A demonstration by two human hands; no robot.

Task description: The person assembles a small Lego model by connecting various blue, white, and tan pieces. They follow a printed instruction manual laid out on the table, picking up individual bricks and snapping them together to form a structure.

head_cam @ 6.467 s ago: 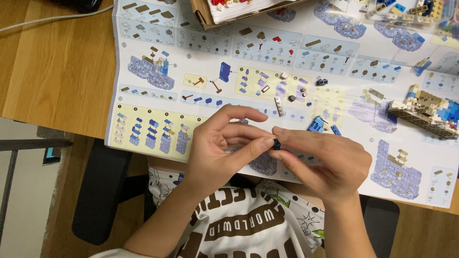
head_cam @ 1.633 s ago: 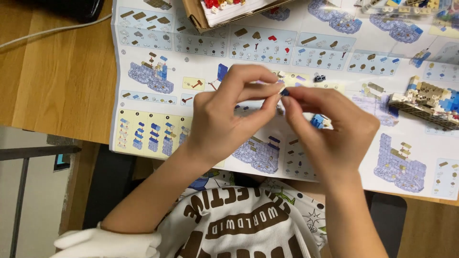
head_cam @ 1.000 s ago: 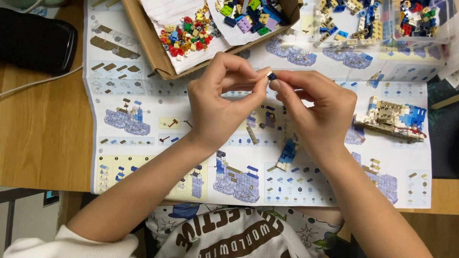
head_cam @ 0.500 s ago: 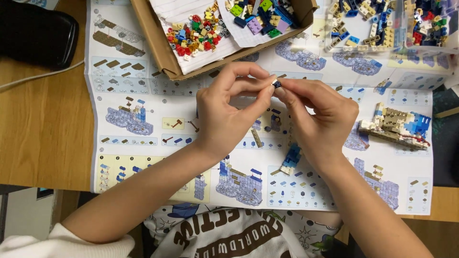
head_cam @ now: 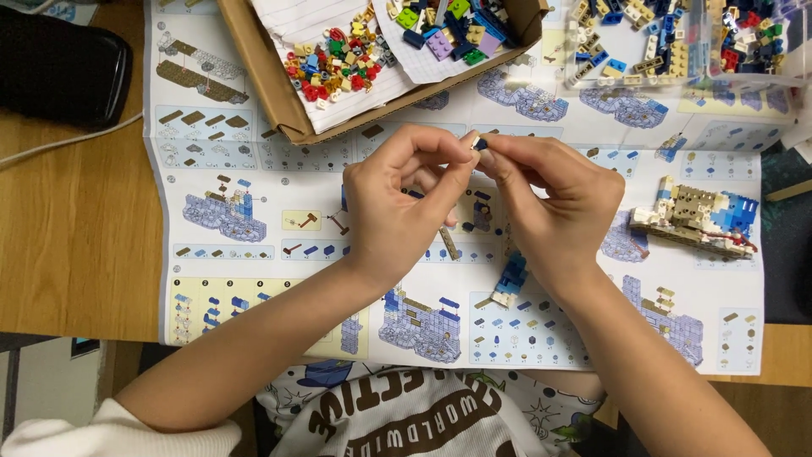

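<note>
Head view: we pinch a tiny dark brick between left hand and right hand, fingertips pressed together, above the instruction sheet; step judged: joining pieces; next needs a firm, aligned press; partial model lies right

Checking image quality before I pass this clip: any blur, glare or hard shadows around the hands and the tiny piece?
Head view: even, soft light, no glare on the instruction sheet; left hand and right hand sharp, casting only faint shadows; the small dark piece pinched between them is too tiny to resolve clearly.
</note>
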